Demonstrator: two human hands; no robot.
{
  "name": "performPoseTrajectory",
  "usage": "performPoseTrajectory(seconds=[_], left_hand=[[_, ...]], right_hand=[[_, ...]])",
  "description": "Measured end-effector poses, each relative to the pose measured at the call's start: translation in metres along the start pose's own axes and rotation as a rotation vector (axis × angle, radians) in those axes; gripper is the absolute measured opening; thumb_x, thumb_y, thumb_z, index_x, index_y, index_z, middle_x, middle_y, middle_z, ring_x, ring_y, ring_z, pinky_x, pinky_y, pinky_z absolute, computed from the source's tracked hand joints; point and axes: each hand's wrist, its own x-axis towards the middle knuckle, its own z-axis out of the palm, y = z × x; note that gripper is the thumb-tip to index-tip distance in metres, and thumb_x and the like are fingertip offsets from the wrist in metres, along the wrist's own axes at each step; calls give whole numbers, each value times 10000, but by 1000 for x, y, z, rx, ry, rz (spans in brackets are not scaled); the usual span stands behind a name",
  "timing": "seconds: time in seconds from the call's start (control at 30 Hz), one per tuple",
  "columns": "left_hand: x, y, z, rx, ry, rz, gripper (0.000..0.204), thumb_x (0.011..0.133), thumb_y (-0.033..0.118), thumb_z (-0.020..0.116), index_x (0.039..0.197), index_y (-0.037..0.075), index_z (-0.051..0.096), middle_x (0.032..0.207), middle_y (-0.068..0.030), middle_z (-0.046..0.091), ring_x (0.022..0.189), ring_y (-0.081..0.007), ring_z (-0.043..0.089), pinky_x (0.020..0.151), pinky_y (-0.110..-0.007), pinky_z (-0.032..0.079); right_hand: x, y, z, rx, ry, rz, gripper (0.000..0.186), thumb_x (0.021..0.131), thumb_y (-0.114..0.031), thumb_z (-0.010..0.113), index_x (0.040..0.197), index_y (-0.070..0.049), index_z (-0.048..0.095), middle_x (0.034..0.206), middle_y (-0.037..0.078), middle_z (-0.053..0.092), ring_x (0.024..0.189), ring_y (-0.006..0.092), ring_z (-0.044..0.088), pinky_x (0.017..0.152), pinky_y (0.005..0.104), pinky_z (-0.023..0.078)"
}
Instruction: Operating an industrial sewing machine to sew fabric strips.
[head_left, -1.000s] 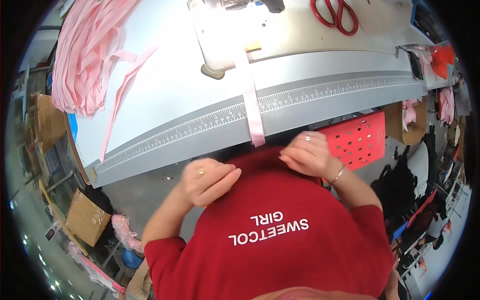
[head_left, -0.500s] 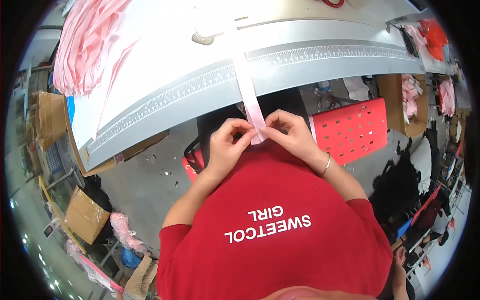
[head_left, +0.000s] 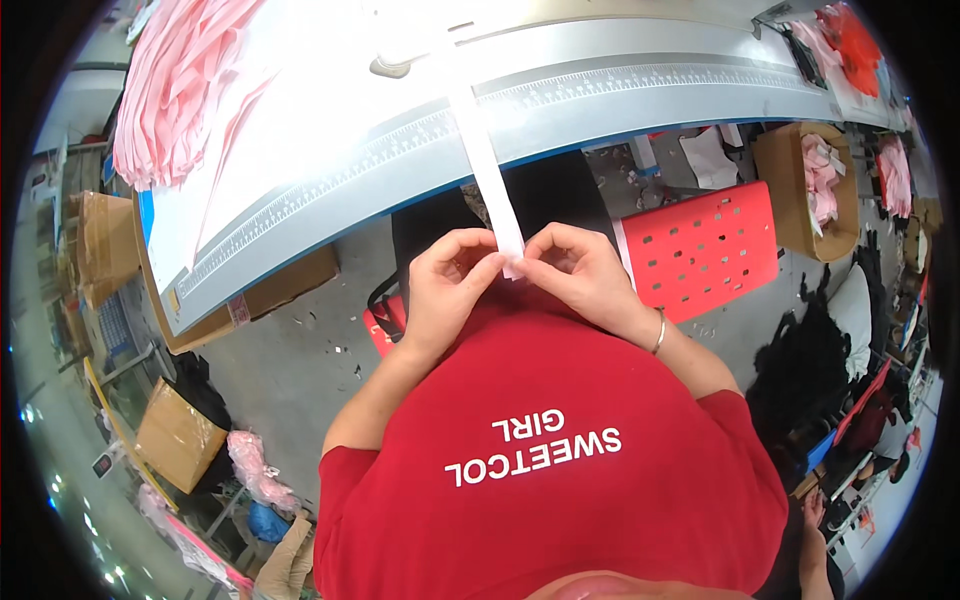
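A pale pink fabric strip (head_left: 488, 165) runs from the table down over its front edge toward my lap. Both hands pinch its lower end close to my red shirt. My left hand (head_left: 455, 285) has thumb and forefinger closed on the left side of that end. From the right, my right hand (head_left: 580, 275) pinches the same end, its fingertips nearly touching the left ones. The strip's far part fades into glare on the white tabletop. A large bundle of pink strips (head_left: 180, 95) lies on the table at the far left.
A ruler scale (head_left: 600, 85) runs along the table's grey front edge. Right of my legs is a red perforated seat (head_left: 705, 245). An open carton (head_left: 790, 195) holding pink fabric stands at the right. Another cardboard box (head_left: 178, 435) sits at the lower left.
The view has shifted slightly, with the table edge a little higher. My fingertips have drawn closer together at the strip's end, and the strip hangs flatter and straighter.
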Motion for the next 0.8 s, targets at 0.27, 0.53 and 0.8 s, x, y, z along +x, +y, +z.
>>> performPoseTrajectory(seconds=[0.27,0.53,0.8], left_hand=[[7,3,-2,-167,-9,-199,79,875,-20,710,944,-27,670,887,-82,705,807,-110,673,760,-224,540],[8,9,0,-266,-17,-292,71,862,-33,716,908,-16,664,881,-94,715,794,-114,684,754,-226,548],[7,12,3,-317,-7,-316,80,861,-48,708,906,-12,652,889,-98,710,800,-119,681,765,-237,551]], right_hand=[[-4,-3,0,-23,5,-27,171,936,-130,690,892,25,634,845,74,716,789,102,691,682,231,539],[-10,6,-21,-399,86,-399,119,844,8,728,931,5,646,885,96,680,785,183,684,699,277,558],[4,3,-29,-1035,142,-1226,219,738,-95,693,952,-54,715,902,48,652,764,168,651,700,309,529]])
